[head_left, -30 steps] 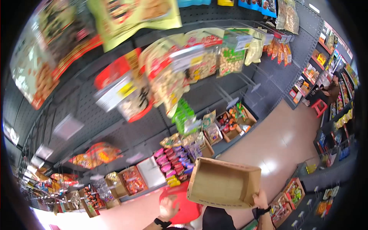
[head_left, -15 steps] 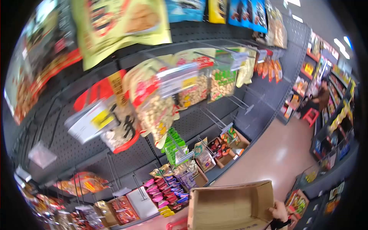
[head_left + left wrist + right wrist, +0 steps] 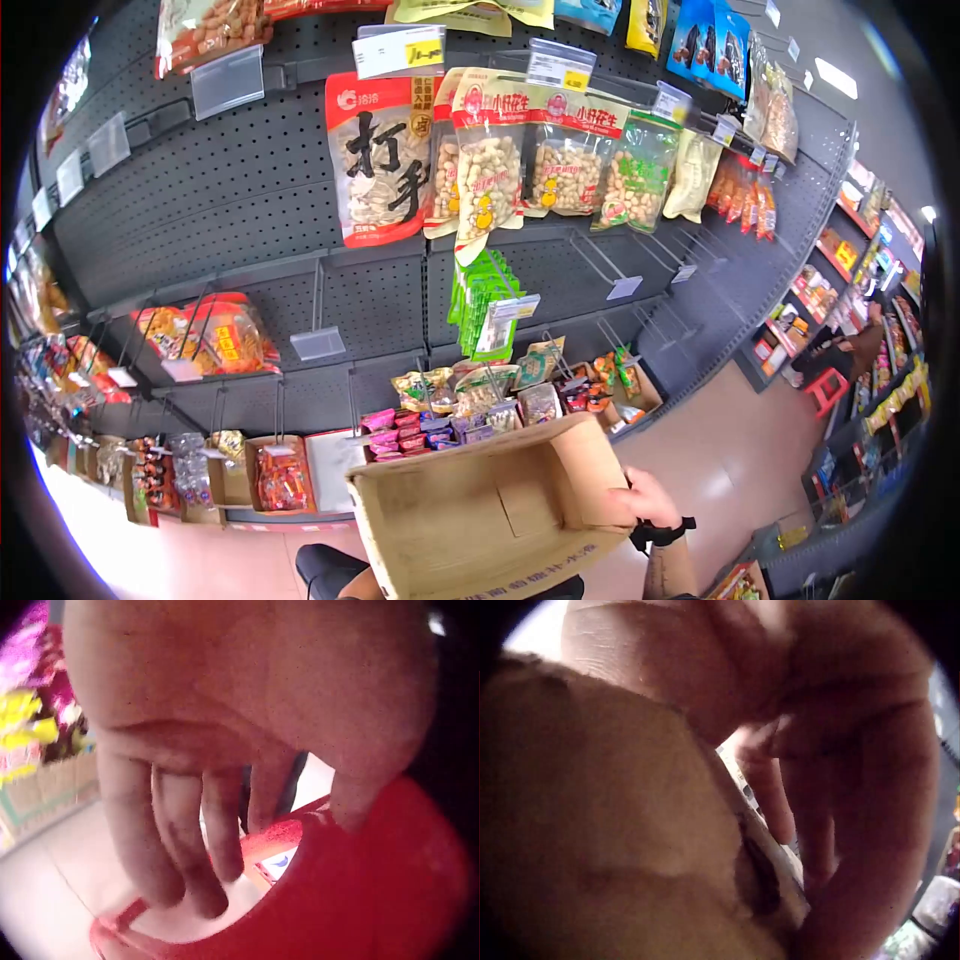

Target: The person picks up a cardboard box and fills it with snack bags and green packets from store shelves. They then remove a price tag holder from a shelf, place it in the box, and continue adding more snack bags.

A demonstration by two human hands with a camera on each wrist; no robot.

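One carton [image 3: 450,520], pinched at one end by right hand [image 3: 648,498] only, left hand [image 3: 217,731] loose-fingered beside red stool [image 3: 367,877], looked liable to tip from lopsided support.

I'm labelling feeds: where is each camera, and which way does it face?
Head: worn on the head, facing forward and down at snack bags and a cardboard box; the right hand, black wristband and a knee show.
Left wrist: on that wrist, looking toward a red object and floor; the left hand, palm side, shows.
Right wrist: on that wrist, looking at the box close up; the right hand, palm side, shows.
Head and right wrist both show the right hand holding the box.
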